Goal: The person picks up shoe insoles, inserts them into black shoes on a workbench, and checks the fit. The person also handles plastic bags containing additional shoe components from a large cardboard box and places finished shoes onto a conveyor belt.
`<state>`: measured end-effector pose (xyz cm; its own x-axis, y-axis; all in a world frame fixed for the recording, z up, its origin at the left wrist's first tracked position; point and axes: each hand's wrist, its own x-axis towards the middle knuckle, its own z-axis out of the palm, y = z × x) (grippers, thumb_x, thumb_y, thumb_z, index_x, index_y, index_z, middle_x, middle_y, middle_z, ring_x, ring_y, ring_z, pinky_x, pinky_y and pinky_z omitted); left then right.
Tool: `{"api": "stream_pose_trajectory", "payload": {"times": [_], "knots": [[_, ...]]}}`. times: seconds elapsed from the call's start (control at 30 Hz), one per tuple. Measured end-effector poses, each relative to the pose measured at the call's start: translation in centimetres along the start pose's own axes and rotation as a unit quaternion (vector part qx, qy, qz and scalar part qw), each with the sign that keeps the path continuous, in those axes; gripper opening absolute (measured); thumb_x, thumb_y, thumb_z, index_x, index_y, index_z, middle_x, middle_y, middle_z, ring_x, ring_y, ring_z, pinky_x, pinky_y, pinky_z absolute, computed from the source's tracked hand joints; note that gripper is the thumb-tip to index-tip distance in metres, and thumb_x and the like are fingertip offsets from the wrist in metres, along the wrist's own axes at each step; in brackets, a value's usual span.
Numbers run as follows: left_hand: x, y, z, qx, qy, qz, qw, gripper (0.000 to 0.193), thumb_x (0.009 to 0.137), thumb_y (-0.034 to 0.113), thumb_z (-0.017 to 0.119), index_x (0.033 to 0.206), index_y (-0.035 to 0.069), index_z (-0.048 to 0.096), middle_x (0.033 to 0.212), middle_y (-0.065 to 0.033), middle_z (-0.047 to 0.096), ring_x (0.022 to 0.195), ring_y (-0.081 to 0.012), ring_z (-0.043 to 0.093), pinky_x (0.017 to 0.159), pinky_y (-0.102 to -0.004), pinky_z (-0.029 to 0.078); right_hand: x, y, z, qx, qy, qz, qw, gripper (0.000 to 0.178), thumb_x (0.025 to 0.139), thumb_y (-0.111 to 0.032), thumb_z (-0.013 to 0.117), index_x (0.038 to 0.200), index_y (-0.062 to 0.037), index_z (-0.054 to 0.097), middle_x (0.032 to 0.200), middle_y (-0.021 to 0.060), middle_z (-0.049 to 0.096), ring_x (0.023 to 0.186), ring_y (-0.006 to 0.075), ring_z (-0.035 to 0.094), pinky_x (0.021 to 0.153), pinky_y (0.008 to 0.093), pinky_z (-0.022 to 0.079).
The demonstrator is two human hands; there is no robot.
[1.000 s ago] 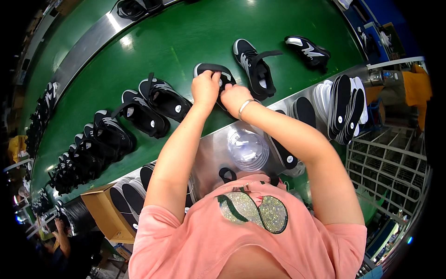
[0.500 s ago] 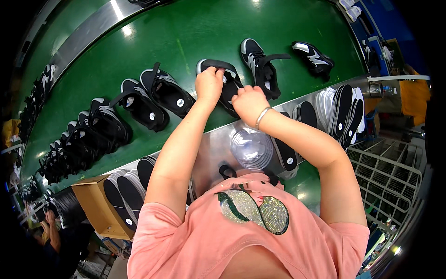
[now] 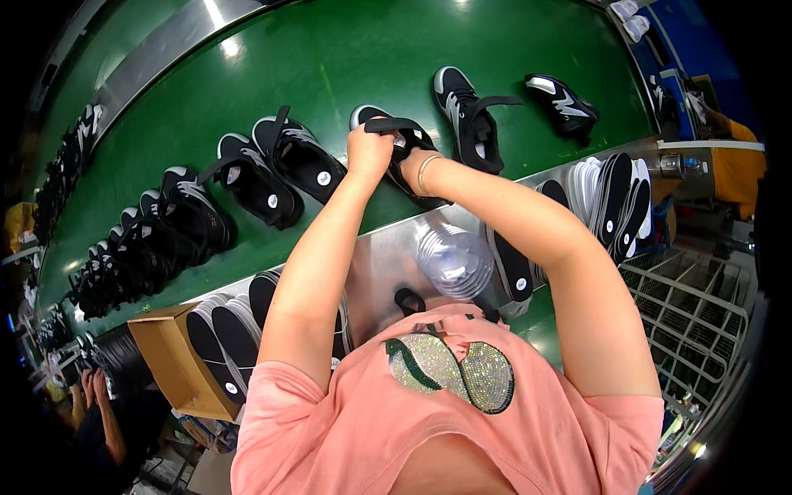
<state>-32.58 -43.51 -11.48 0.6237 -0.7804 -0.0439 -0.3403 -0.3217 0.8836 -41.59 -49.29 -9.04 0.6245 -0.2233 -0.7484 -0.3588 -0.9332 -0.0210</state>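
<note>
In front of me on the green belt [image 3: 363, 49] lies a black and grey sneaker [image 3: 373, 113], toe pointing away. My left hand [image 3: 369, 152] grips its upper beside the black strap [image 3: 400, 124], fingers closed. My right hand [image 3: 418, 167] reaches into the shoe's opening, its fingers hidden inside. To the right lie another sneaker with its strap sticking out [image 3: 462, 107] and a sneaker on its side [image 3: 563, 106]. To the left are two sneakers with round white labels on their insoles, one nearer [image 3: 257, 186] and one beside it [image 3: 299, 161].
Several sneakers [image 3: 177, 210] line the belt leftward. Along the metal ledge [image 3: 375, 260] stand clear plastic cups [image 3: 454, 260], black insoles [image 3: 510, 264] and more insole stacks [image 3: 606, 198]. A cardboard box [image 3: 169, 355] sits lower left, a wire rack [image 3: 685, 313] at right. Another person's hands [image 3: 95, 386] show far left.
My right hand has gone from the shoe's side edge down into its opening, fingers now out of sight. My left hand stays at the upper near the strap.
</note>
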Motion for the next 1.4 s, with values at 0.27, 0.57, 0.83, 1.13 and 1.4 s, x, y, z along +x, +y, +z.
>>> {"api": "stream_pose_trajectory", "payload": {"times": [0.27, 0.57, 0.83, 1.13, 1.4], "knots": [[-0.6, 0.5, -0.4, -0.038, 0.023, 0.031, 0.999, 0.01, 0.072, 0.011, 0.055, 0.076, 0.006, 0.063, 0.07, -0.0123, 0.062, 0.066, -0.0291, 0.059, 0.06, -0.0344, 0.046, -2.5, -0.8, -0.9, -0.015, 0.015, 0.04, 0.999, 0.023, 0.077, -0.017, 0.05, 0.091, -0.007, 0.065, 0.096, 0.0099, 0.062, 0.088, 0.0226, 0.06, 0.071, 0.0306, 0.049], [-0.8, 0.0, -0.3, -0.092, 0.015, -0.013, 0.996, 0.016, 0.077, 0.018, 0.057, 0.078, 0.004, 0.063, 0.067, -0.0119, 0.062, 0.065, -0.0265, 0.06, 0.06, -0.0316, 0.045, -4.3, -0.4, 0.5, 0.082, -0.029, -0.034, 0.996, 0.041, 0.071, -0.01, 0.046, 0.11, 0.0007, 0.045, 0.103, 0.017, 0.058, 0.099, 0.0283, 0.054, 0.095, 0.0473, 0.025], [-1.6, 0.6, -1.2, -0.047, 0.006, 0.012, 0.999, 0.016, 0.078, 0.019, 0.055, 0.083, 0.005, 0.061, 0.069, -0.0136, 0.061, 0.067, -0.0288, 0.06, 0.06, -0.0325, 0.045, -0.6, 0.3, 1.9, 0.794, 0.17, 0.049, 0.582, 0.015, 0.078, -0.013, 0.055, 0.079, 0.0025, 0.056, 0.068, 0.0091, 0.057, 0.058, 0.0151, 0.055, 0.056, 0.0257, 0.046], [-1.5, 0.5, -2.0, -0.053, 0.062, 0.066, 0.995, 0.013, 0.077, 0.014, 0.056, 0.082, 0.003, 0.06, 0.069, -0.0127, 0.06, 0.064, -0.0261, 0.06, 0.06, -0.0325, 0.045, -4.6, 0.6, 1.4, 0.839, 0.211, -0.096, 0.493, 0.013, 0.077, -0.011, 0.058, 0.069, -0.0014, 0.054, 0.059, 0.0037, 0.054, 0.053, 0.0131, 0.053, 0.053, 0.0237, 0.043], [-1.7, 4.5, -5.8, 0.253, 0.213, 0.22, 0.918, 0.038, 0.067, 0.007, 0.058, 0.104, 0.008, 0.052, 0.106, -0.0107, 0.052, 0.101, -0.0275, 0.047, 0.084, -0.0376, 0.034, -18.9, 0.0, 6.1, 0.088, 0.383, -0.107, 0.913, 0.005, 0.068, -0.014, 0.052, 0.07, -0.0112, 0.055, 0.063, 0.0023, 0.055, 0.061, 0.0159, 0.055, 0.065, 0.0314, 0.037]]}}
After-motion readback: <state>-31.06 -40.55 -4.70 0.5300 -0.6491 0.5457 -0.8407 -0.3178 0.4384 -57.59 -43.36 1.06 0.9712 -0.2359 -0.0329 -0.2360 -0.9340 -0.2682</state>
